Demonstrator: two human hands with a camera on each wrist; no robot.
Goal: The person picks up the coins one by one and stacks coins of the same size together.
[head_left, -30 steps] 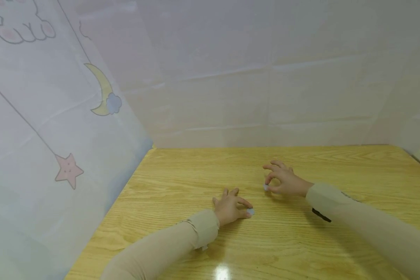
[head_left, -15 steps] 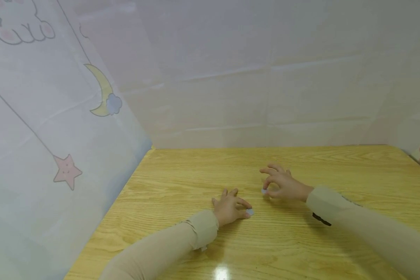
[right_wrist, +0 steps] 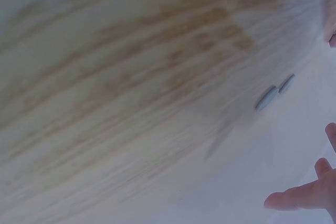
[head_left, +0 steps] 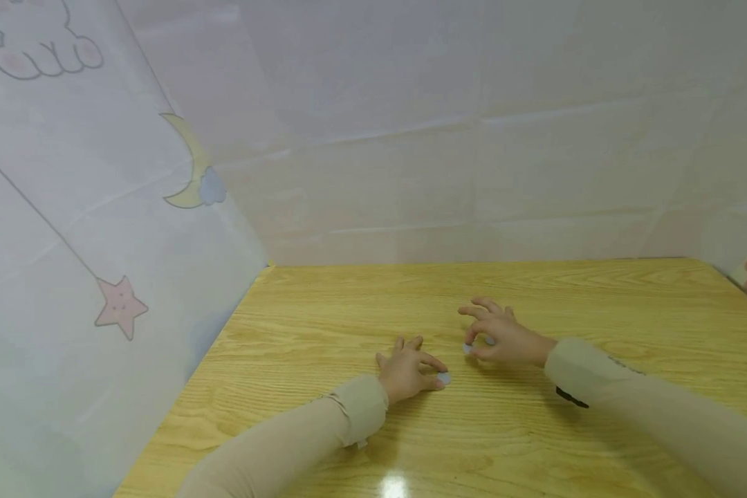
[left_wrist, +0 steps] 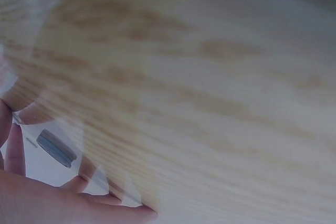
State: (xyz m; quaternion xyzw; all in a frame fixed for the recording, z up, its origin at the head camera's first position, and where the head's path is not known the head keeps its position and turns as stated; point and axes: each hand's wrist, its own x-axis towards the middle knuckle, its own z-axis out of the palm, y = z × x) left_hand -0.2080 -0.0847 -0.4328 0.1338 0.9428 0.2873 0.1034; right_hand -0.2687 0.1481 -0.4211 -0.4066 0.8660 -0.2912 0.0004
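Left hand (head_left: 406,372) grip narrow, pinching 1st disc (head_left: 445,378) at tabletop (head_left: 324,318); right hand (head_left: 505,337), farther right, pinching 2nd disc (head_left: 467,349). 3rd disc (head_left: 489,340) inside its curl, can't tell if held. Likely step: positioning discs; next calls for light, steady pinch.

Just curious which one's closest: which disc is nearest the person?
The disc pinched by the left hand; it sits lower in the head view than any by the right hand.

Lettering, labels, brands, numbers, signs: none legible in any view. Right sleeve (head_left: 672,415): small dark marks (head_left: 626,365) near cuff (head_left: 569,360), too small to read; whether lettering, cannot tell.
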